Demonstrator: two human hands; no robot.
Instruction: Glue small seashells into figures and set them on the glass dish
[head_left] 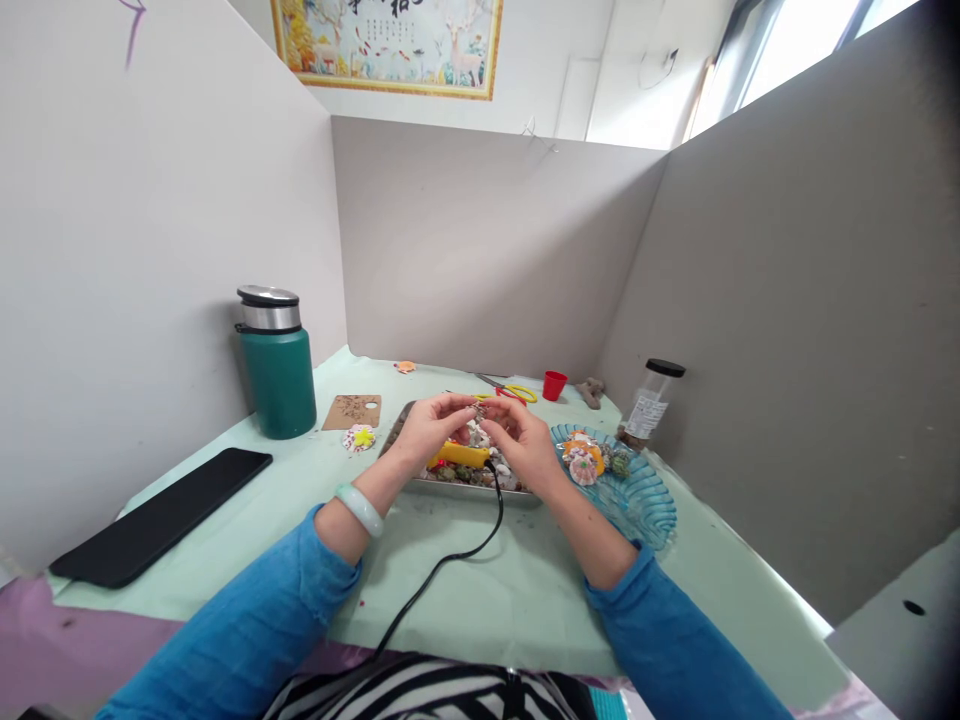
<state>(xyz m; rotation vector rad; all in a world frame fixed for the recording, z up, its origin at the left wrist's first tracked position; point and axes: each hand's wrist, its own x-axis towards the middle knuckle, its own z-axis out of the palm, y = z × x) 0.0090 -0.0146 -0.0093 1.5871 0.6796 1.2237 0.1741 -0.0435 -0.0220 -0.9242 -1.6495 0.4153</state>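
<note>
Both hands meet over the metal tray (pixel 409 415). The left hand (pixel 429 425) and right hand (pixel 519 435) pinch together one small piece (pixel 478 408), too small to identify. At 3 o'clock, decorated shells (pixel 583 462) already lie on the blue glass plate (pixel 645 500); many loose pieces remain in the tray.

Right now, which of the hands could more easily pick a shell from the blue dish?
Probably the right hand: it sits beside the blue dish, while the left hand is farther away, above the metal tray.

A green flask (pixel 277 375) is standing by the left partition, a black keyboard (pixel 161 515) lying near it; a red cup (pixel 555 385) and yellow scissors (pixel 514 392) are sitting farther back.
</note>
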